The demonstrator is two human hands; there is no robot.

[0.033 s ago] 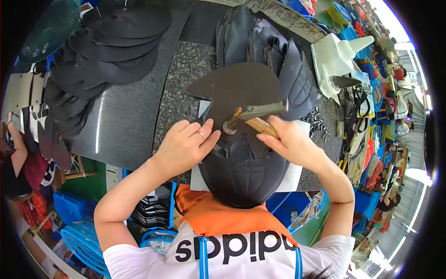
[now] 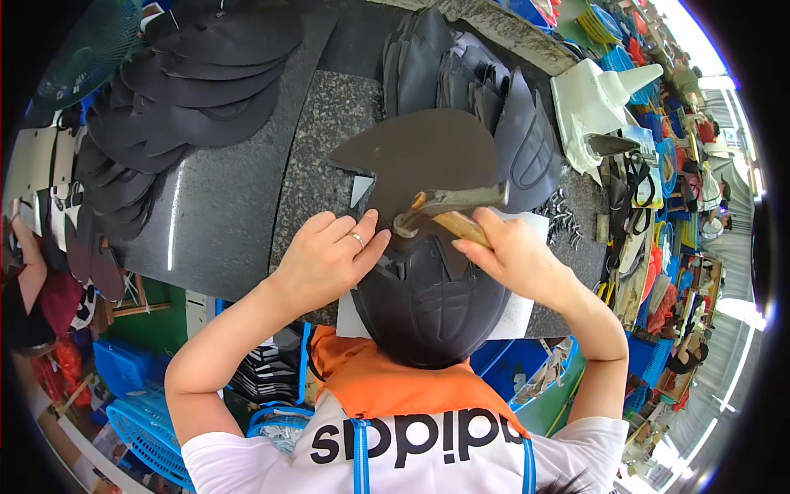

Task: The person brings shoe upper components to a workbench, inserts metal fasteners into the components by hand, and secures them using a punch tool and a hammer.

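Our left hand (image 2: 329, 255) presses flat, fingers spread, on the dark moulded piece (image 2: 428, 300) at the near edge of the granite worktop (image 2: 239, 206). Our right hand (image 2: 514, 251), at three o'clock from it, grips a wooden-handled hammer (image 2: 448, 210), whose head sits where a flat black sheet (image 2: 428, 156) overlaps the piece. The joining looks underway; stacks of black cut pieces (image 2: 189, 74) at eleven o'clock seem to wait.

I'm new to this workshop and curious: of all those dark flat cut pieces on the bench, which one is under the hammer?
The single wide piece lying flat mid-bench, just beyond the hammer in the right hand. The others sit stacked in piles.
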